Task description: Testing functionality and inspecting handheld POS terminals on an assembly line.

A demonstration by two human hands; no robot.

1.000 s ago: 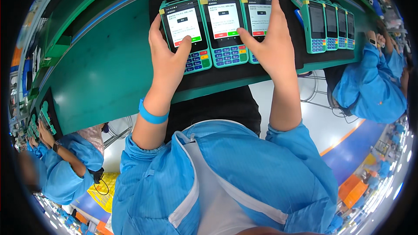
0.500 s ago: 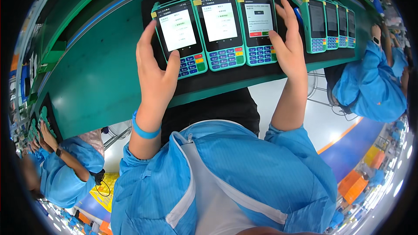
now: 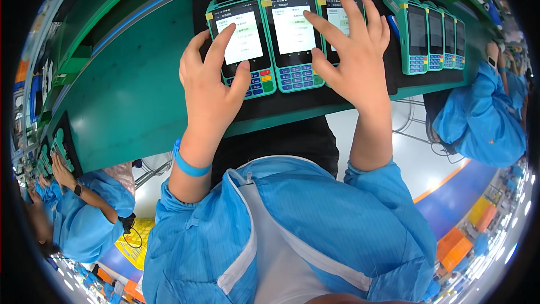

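Three green payment terminals lie side by side on a black mat, their screens lit with lists and blue keypads below. My left hand (image 3: 211,87) hovers over the left terminal (image 3: 260,74), fingers apart, index fingertip at its screen. Over the right terminal (image 3: 333,2) spreads my right hand (image 3: 360,59), hiding most of its screen and keypad. That hand's index finger reaches across to the screen of the middle terminal (image 3: 292,39). Whether either fingertip touches the glass, I cannot tell. Neither hand holds anything.
Several more terminals (image 3: 416,39) with dark screens stand in a row on the right of the green bench (image 3: 129,84). A co-worker in blue (image 3: 472,107) sits at the right, another person (image 3: 95,219) at the left. A yellow crate (image 3: 135,242) stands low at the left.
My right hand has moved left, from the right terminal's screen toward the middle one. My left index finger has come onto the left screen. The right terminal's screen now shows a list.
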